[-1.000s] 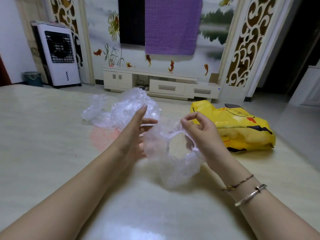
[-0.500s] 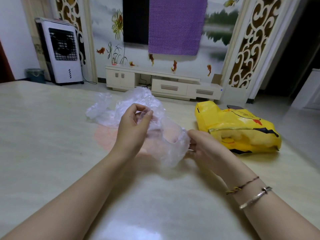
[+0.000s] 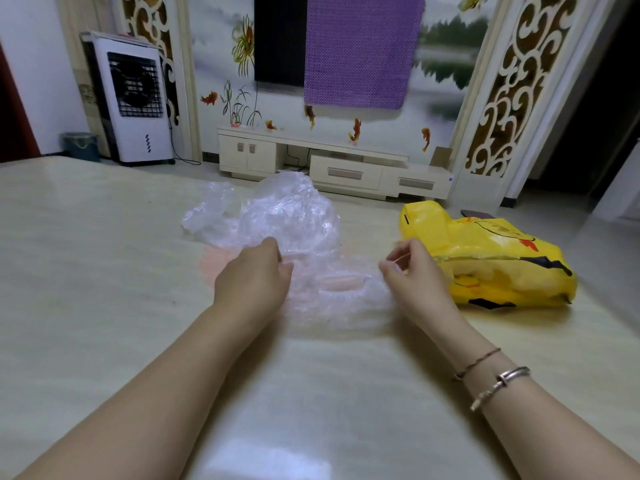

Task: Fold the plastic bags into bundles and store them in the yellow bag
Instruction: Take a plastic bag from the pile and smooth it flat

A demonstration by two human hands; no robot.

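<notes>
Stretching a clear plastic bag (image 3: 337, 299) flat near the middle of the tabletop (image 3: 86, 306), the left hand (image 3: 252, 282) pinches one end and the right hand (image 3: 414, 275) pinches the other, probably to smooth it before folding. Beyond them, toward the far edge, lies a crumpled pile of clear bags (image 3: 277, 211) awaiting their turn. By the right edge sits the yellow bag (image 3: 491, 258), mouth toward the hands, handy for bundles.

White TV cabinet (image 3: 332, 168) below painted wall (image 3: 433, 109), air cooler (image 3: 133, 98) left
</notes>
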